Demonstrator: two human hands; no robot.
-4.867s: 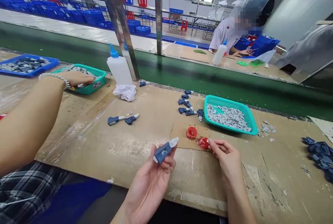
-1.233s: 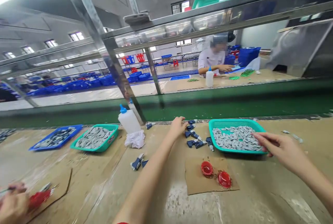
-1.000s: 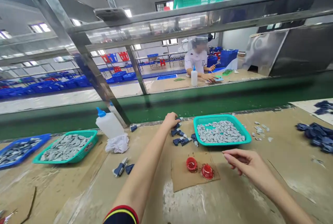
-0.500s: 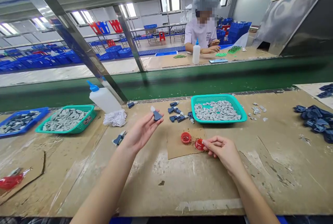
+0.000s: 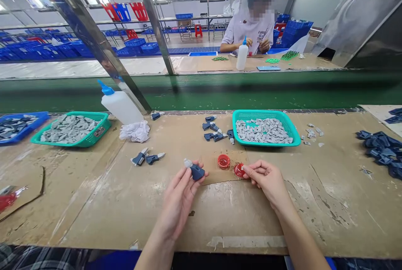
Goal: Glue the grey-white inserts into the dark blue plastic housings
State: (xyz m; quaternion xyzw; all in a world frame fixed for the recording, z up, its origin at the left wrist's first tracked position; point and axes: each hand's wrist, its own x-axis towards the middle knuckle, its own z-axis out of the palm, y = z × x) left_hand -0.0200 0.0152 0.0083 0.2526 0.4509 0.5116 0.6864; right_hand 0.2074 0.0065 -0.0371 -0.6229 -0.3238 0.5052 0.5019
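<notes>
My left hand (image 5: 185, 186) is closed around a dark blue plastic part (image 5: 197, 172) with a pale grey tip, held above the table. The fingertips of my right hand (image 5: 264, 178) pinch a small pale plastic piece (image 5: 243, 168) at a shallow red dish (image 5: 238, 171). Beside that dish stands a red cup (image 5: 223, 161) with shiny liquid inside. Both sit on a cardboard piece (image 5: 209, 176). Beyond my hands lie several dark blue parts with grey tips (image 5: 216, 137). Two similar parts (image 5: 152, 159) lie to the left of my left hand.
A green basket (image 5: 297, 140) of small grey pieces stands behind the dishes. To the left are another green basket (image 5: 105, 125), a white bottle (image 5: 122, 104) and crumpled tissue (image 5: 135, 132). Dark blue parts (image 5: 381, 153) are piled right. Across the green belt (image 5: 201, 90) a person (image 5: 251, 31) works.
My left hand has come down and nearer with the dark blue part. Two parts now lie on its left, where my arm hid some of that spot. My right hand stays at the red dish.
</notes>
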